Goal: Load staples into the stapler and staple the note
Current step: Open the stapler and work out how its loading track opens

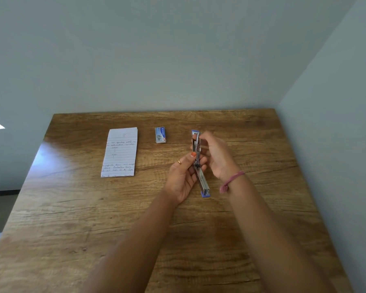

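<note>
Holding the stapler (199, 163) swung fully open in one long line above the wooden desk (262, 144), the left hand (183, 178) gripped it near the hinge, with the thumb pressed on its metal side. The right hand (217, 156) was curled over the far half of the stapler, its fingertips pinched at the metal channel there; whether they held staples I could not tell. The small staple box (160, 135) lay on the desk to the left of the hands, apart from them. The handwritten lined note (119, 152) lay flat further left.
</note>
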